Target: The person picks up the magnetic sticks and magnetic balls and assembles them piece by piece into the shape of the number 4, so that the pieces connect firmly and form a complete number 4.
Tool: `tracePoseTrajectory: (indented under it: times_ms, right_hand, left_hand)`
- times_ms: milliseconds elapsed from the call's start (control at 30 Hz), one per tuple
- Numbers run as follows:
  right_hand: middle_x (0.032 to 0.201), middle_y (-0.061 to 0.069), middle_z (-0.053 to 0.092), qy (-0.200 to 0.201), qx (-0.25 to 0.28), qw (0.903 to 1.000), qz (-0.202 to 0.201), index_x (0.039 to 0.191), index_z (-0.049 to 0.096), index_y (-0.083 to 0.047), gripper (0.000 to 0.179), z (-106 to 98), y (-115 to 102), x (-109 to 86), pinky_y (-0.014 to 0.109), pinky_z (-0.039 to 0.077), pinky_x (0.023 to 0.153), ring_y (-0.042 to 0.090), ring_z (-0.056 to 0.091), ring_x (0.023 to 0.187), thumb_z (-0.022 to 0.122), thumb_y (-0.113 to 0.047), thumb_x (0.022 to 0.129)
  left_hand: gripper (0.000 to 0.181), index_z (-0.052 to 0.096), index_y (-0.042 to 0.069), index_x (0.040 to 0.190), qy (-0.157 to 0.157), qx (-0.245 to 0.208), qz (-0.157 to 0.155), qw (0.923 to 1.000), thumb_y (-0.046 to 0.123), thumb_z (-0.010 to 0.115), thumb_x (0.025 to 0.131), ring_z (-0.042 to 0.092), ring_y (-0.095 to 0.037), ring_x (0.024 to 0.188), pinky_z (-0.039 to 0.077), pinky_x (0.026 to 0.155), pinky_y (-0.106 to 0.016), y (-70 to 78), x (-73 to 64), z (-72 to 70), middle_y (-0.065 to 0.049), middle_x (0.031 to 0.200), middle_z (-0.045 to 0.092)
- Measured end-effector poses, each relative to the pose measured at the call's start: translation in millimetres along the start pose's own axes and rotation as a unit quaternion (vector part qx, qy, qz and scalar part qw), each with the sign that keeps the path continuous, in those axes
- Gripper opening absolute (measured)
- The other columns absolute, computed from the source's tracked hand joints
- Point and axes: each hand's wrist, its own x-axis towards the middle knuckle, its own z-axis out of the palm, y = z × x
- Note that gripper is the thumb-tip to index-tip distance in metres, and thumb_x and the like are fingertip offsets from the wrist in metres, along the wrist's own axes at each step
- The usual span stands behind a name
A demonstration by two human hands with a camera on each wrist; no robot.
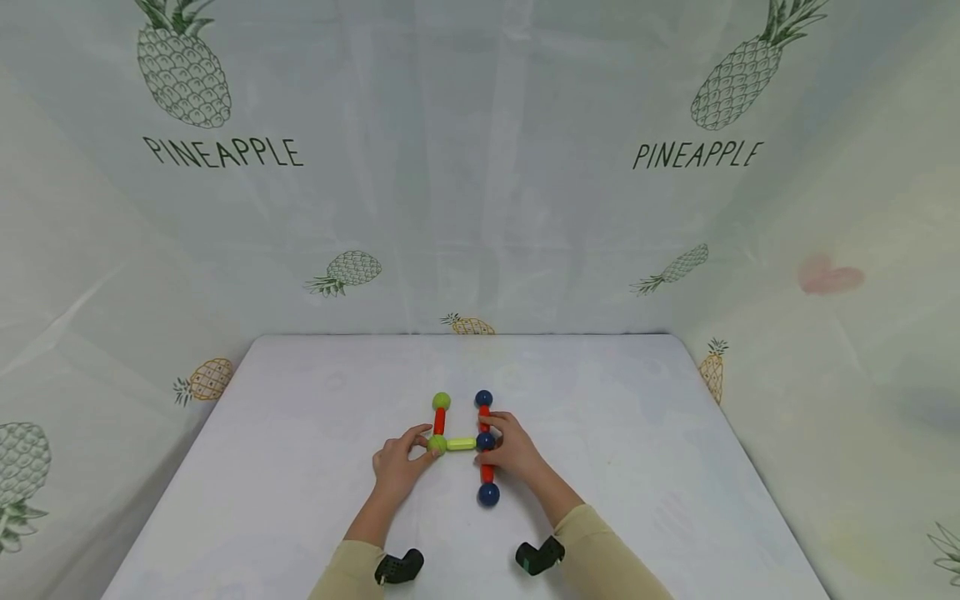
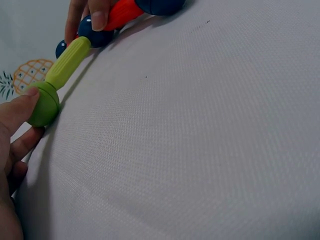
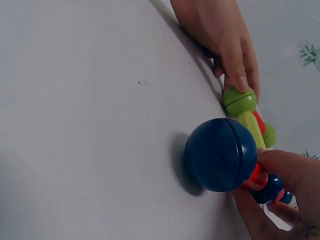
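Balls and rods of a magnetic building set lie joined on the table. My left hand pinches the near green ball between thumb and fingers. From that ball a red rod runs back to another green ball, and a yellow-green rod reaches right to the middle blue ball. The middle blue ball is gripped by my right hand, thumb on the near side and fingers beyond. Red rods link it to a far blue ball and a near blue ball.
A white-covered table lies beneath the pieces. Behind and beside it hangs a pale cloth printed with pineapples. Dark wrist devices are strapped on the left sleeve and the right sleeve.
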Motion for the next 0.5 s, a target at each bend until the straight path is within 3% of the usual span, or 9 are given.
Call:
tracePoseTrajectory:
  times_ms: [333, 500]
  right_hand:
    - [0.135, 0.015, 0.042, 0.006, -0.012, 0.9999, 0.0, 0.138, 0.054, -0.009, 0.072, -2.0, 4.7, -3.5, 0.029, 0.048, 0.071, 0.021, 0.05, 0.09, 0.086, -0.018, 0.074]
    - [0.139, 0.015, 0.042, 0.016, -0.036, 0.9992, -0.012, 0.139, 0.053, -0.01, 0.068, -15.0, 0.7, -11.6, 0.035, 0.051, 0.078, 0.027, 0.053, 0.103, 0.082, -0.024, 0.08]
  left_hand:
    - [0.053, 0.059, 0.017, 0.13, -0.035, -0.025, -0.017, 0.9989, 0.034, 0.077, 0.084, 0.053, -0.025, 0.105, 0.025, 0.096, -0.056, -7.4, 1.6, -1.5, 0.004, 0.107, 0.069]
    - [0.053, 0.058, 0.018, 0.132, -0.042, -0.036, -0.011, 0.9984, 0.032, 0.078, 0.084, 0.053, -0.026, 0.112, 0.025, 0.097, -0.058, -10.8, 0.2, -9.6, 0.001, 0.117, 0.066]
